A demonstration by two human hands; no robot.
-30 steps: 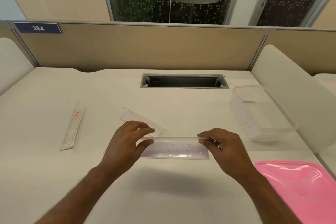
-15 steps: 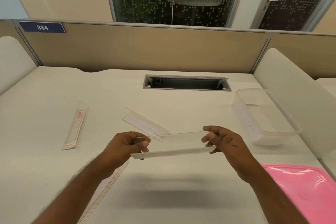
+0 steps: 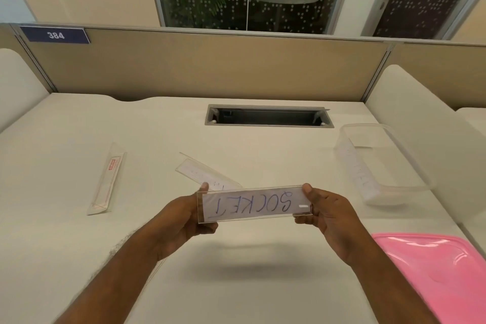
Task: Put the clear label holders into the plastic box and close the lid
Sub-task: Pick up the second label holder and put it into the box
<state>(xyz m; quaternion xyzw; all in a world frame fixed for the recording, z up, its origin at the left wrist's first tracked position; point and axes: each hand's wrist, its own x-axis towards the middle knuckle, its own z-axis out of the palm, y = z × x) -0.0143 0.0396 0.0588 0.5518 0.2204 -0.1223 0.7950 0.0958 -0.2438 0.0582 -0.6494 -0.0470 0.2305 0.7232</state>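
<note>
The label holder (image 3: 253,206) you hold carries a paper insert with "SOCKET" handwritten in blue, and from your viewpoint the word reads upside down. On the partition at the far left, a dark blue plate (image 3: 55,35) shows "384" in white. The clear sleeve (image 3: 108,183) lying on the desk (image 3: 65,244) to your left has a small red tag with printing too small to read. A second label holder (image 3: 203,173) lies flat on the desk just beyond your left hand, with faint writing you cannot make out.

Your left hand (image 3: 184,221) grips the left end of the SOCKET holder, thumb at the top edge and fingers curled beneath. Your right hand (image 3: 327,214) grips the right end the same way, thumb on top, fingers wrapped under the lower edge. The holder hangs above the desk, casting a shadow below it.

Half a second ago you held this holder tilted nearly flat, with its writing out of sight; now its face is turned up towards you and the word is readable.

The plastic box (image 3: 381,163) stands open at the right of the desk, well apart from the holder, with a label holder leaning inside against its near-left wall. The pink lid (image 3: 441,271) lies on the desk at your right, nearer than the box.
</note>
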